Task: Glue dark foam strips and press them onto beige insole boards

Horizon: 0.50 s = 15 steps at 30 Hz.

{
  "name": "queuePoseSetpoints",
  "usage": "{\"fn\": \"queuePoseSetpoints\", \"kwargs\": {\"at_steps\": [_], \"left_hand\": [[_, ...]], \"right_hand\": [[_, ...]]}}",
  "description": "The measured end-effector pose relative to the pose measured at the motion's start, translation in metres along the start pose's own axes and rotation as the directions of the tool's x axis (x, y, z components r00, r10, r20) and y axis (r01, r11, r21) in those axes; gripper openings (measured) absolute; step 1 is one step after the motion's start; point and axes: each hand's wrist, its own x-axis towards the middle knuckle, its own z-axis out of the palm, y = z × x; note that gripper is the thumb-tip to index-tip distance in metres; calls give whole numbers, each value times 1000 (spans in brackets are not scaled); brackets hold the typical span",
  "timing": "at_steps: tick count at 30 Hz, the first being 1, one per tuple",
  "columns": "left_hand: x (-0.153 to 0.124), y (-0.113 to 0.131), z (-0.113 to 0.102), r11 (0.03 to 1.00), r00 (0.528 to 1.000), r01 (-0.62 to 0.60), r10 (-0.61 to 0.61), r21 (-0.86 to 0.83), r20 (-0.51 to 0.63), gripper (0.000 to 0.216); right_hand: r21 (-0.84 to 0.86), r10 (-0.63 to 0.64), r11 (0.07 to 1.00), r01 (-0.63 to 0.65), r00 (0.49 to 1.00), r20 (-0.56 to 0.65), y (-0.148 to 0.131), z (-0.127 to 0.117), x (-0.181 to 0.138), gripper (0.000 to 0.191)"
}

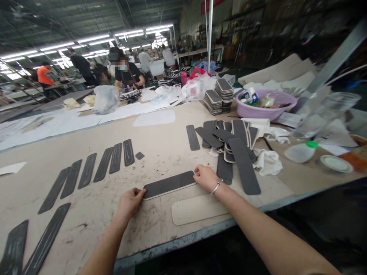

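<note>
A long dark grey strip with rounded corners and a pale border (169, 185) is stretched between my two hands, just above or on the table. My left hand (131, 200) pinches its left end between thumb and fingers. At the other end, my right hand (205, 178), with a bracelet at the wrist, grips the right corner. Nearer to me lies a beige strip (197, 208), partly under my right forearm. Several dark strips with shiny streaks (87, 170) are laid out to the left. A small dark scrap (140, 155) rests beyond the held strip.
A loose heap of dark strips (243, 164) lies to the right, with neat stacks (224, 91) behind it. Beside them are a purple basin (266, 109), a green-capped bottle (301, 152) and crumpled white cloth (268, 162). A masked co-worker (129, 74) sits across the table.
</note>
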Motion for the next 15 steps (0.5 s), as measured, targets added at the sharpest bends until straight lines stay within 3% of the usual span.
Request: {"fn": "queuePoseSetpoints", "kwargs": {"at_steps": [6, 12, 15], "left_hand": [[-1, 2, -1, 1000, 1000, 11, -11, -21, 20, 37], [-5, -3, 5, 996, 990, 7, -18, -84, -138, 37], [-11, -2, 8, 994, 988, -36, 19, -106, -153, 36]], "right_hand": [[9, -13, 1000, 13, 1000, 17, -1, -3, -1, 18], [16, -38, 999, 37, 999, 21, -3, -4, -4, 19], [-1, -68, 998, 68, 997, 21, -5, -5, -5, 21]]}}
